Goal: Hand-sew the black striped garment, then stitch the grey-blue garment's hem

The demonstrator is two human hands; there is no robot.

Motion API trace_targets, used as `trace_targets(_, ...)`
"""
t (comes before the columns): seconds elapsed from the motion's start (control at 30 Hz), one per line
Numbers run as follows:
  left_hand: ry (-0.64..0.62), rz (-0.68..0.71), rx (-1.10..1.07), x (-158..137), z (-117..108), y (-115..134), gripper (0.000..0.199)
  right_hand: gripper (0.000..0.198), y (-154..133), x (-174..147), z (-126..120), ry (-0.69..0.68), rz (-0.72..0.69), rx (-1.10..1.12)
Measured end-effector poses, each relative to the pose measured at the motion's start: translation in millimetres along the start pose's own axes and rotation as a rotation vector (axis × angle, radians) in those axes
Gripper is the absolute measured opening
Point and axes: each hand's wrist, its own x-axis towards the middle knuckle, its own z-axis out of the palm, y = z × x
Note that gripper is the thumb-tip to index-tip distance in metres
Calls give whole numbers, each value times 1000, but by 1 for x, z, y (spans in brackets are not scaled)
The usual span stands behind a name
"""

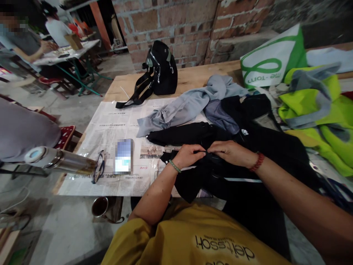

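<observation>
Where spread over near side of table (223, 70), comprises black cloth (275, 147), with left hand (189, 156) and right hand (234, 152) both clamped on it by thumb and fingertips, nearly meeting. Counts, to left on newspaper (102, 114), one phone (123, 156), then eyeglasses (103, 162) just beside metal-capped bottle (71, 162). Adds, farther back, grey cloth (179, 108) and yellow-green cloth (333, 143), then white-and-green bag (271, 60) and black bag (167, 70) with straps trailing onto newspaper, finally brick wall (171, 22) behind.

Black clothes (281, 147) at the tan table's (193, 75) near edge, light grey cloth (182, 106) behind. Near the far edge, a black backpack (167, 70) and a green-and-white bag (275, 59). Pale, dark-printed newspaper (95, 121). Green bracelet (175, 166), red bracelet (257, 162). Dark-lettered mustard shirt (176, 235).
</observation>
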Motion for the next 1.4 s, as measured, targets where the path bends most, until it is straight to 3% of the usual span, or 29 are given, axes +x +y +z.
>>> trace_targets(0.17, -4, -27, 2, -1, -1, 1, 20, 30, -2, 1, 1, 23, 8, 28)
trace_targets(0.3, -11, 8, -17, -1, -1, 1, 20, 27, -2, 1, 5, 86, 134, 123)
trace_targets(0.5, -10, 70, -22, -2, 1, -2, 19, 23, -1, 5, 16, 235, 389, 453)
trace_targets(0.67, 4, 106, 11, -3, 3, 1, 19, 39, -8, 6, 18, 333, 479, 722)
trace_targets(0.83, 7, 160, 20, -3, 2, 5, 19, 47, -13, 0, 18, 348, 534, 866)
trace_targets(1.17, 33, 180, 3, -4, 2, 9, 20, 34, -25, -10, 16, 357, 598, 1138)
trace_targets(1.4, 48, 204, -12, -4, 3, 8, 18, 26, -26, -10, 19, 374, 588, 1131)
